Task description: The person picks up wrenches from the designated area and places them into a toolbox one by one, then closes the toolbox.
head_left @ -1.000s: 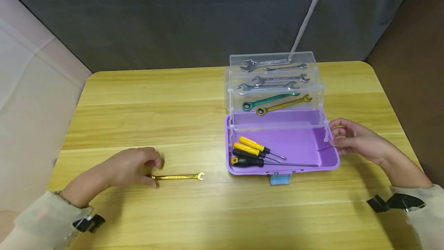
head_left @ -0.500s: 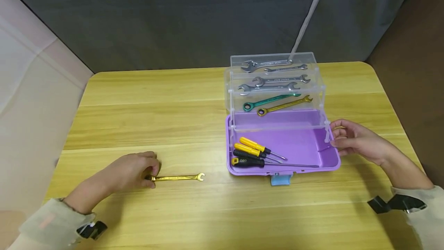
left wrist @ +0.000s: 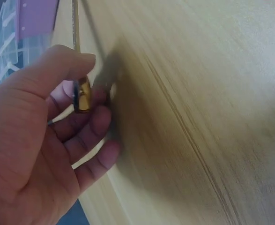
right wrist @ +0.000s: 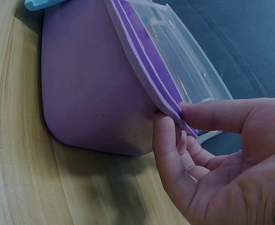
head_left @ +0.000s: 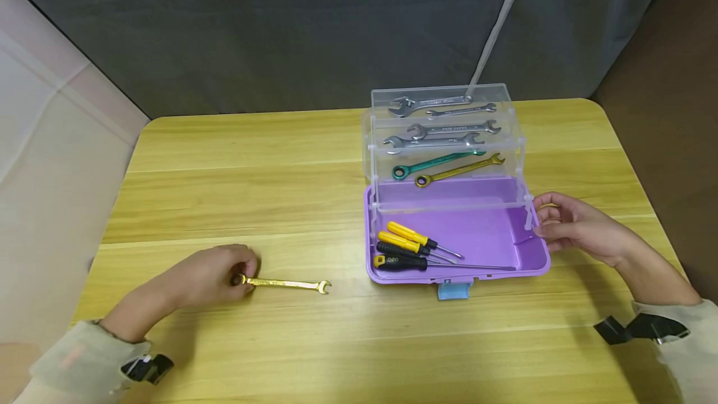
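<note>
My left hand [head_left: 210, 276] pinches the near end of a gold wrench [head_left: 288, 284] between thumb and fingers; its open-ended head points right toward the box. In the left wrist view the thick end of the wrench [left wrist: 83, 96] shows between the thumb and fingers. On the right, my right hand [head_left: 580, 229] pinches the right rim of a purple toolbox [head_left: 460, 276], thumb on top and forefinger beneath, as the right wrist view of the rim [right wrist: 149, 89] shows. Several screwdrivers, such as a black-handled one [head_left: 401, 262], lie in the bottom of the box.
Clear plastic trays [head_left: 449, 206] stand raised over the back of the toolbox. They hold several silver wrenches [head_left: 454, 129], a green wrench [head_left: 437, 163] and another gold wrench [head_left: 460, 171]. A blue latch [head_left: 453, 290] hangs at the front. Underneath is a wooden table [head_left: 252, 179].
My left hand has closed its fingers on the gold wrench, and the wrench's left end has risen a little, turning it slightly. The right hand has stayed at the toolbox rim.
</note>
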Available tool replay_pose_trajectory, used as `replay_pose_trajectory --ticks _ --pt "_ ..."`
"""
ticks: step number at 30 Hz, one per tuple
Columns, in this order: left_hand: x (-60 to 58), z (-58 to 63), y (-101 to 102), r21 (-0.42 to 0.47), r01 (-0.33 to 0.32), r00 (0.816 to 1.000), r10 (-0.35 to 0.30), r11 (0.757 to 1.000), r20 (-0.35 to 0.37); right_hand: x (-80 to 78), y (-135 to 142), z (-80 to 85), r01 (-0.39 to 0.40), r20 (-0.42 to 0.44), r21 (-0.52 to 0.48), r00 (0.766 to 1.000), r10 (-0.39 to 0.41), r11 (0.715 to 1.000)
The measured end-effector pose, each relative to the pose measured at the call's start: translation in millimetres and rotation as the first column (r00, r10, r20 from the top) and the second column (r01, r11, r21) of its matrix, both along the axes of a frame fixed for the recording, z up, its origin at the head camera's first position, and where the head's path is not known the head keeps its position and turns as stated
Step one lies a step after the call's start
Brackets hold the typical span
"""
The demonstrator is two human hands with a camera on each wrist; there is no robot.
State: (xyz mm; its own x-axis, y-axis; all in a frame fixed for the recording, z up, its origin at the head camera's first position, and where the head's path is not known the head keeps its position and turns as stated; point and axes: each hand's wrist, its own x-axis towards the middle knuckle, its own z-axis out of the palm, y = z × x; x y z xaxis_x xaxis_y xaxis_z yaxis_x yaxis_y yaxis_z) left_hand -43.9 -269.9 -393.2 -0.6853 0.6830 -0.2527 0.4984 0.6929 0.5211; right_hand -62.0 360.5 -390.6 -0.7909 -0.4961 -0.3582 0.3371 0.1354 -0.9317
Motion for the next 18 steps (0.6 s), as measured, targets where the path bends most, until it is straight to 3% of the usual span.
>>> replay_pose_trajectory --ticks 9,12,18 --pt "-2.4 -7.0 -4.6 0.201 -0.118 0.978 0.079 0.973 0.192 -0.3 0.7 -0.1 -0.004 -0.006 -0.012 1.0 0.004 1.0" --pt "-3.1 -10.0 -5.3 0.251 -0.131 0.976 0.081 0.959 0.2 -0.3 0.8 0.0 -0.005 -0.008 -0.01 1.0 0.005 1.0" --pt "-4.7 -14.8 -4.0 0.35 -0.06 0.99 0.011 0.935 0.14 0.1 0.3 0.1 -0.006 -0.01 -0.007 1.0 0.006 1.0"
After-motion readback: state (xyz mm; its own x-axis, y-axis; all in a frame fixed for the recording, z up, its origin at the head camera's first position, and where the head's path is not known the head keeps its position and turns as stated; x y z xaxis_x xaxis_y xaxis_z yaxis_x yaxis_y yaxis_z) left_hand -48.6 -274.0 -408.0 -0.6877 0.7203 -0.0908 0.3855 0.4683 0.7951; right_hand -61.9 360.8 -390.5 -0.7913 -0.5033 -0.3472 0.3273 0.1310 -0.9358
